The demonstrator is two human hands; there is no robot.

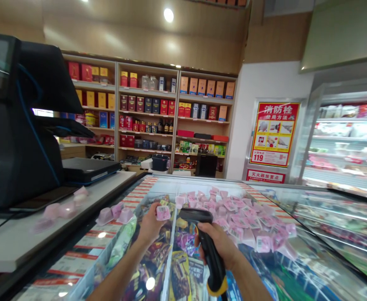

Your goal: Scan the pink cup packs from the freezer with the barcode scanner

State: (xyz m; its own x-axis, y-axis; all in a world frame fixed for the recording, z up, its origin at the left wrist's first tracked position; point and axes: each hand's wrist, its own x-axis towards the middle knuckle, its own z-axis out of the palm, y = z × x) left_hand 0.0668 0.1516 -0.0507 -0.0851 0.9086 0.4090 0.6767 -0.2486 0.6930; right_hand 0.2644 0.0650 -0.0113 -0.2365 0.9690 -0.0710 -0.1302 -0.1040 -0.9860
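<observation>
I had my left hand [150,225] nearly closed, its fingertips pinching a small pink cup [163,213] above the freezer [199,180], the cup's barcode label turned toward me. My right hand [217,242] was wrapped around the handle of a black scanner [210,251], whose head pointed left at the cup, near it but apart. That head partly blocked my view of the glass behind, where another cup [179,202] sat. A spread of pink cups [243,213] covered the glass beyond and to the right. More cups [114,213] lay left, on the freezer's edge, and others [62,209] on the white table [1,251], beside the register [23,117].
</observation>
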